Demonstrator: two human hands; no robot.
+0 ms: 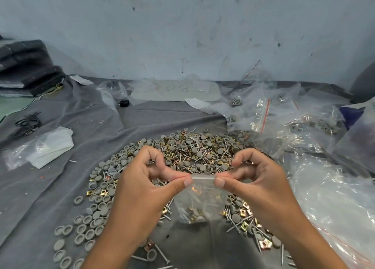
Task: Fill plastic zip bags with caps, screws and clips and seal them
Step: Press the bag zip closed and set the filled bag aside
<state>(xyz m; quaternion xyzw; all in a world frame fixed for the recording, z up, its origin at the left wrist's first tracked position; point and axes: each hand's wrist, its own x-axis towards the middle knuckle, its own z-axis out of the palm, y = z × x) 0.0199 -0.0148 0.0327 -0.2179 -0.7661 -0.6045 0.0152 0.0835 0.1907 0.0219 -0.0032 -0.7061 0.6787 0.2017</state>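
A small zip bag (pixel 199 201) (caps, screws and clips inside) hangs above the grey-clothed tabletop (pixel 50 187), its top strip pinched by the left hand (pixel 142 187) and right hand (pixel 261 179), each grip closed thumb-to-finger. Beyond lies the loose hardware heap (pixel 192 149); filled bags (pixel 263 114) sit right, folded white plastic (pixel 50 149) left.

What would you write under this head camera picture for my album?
Both hands, left and right, pinch a filled zip bag shut.
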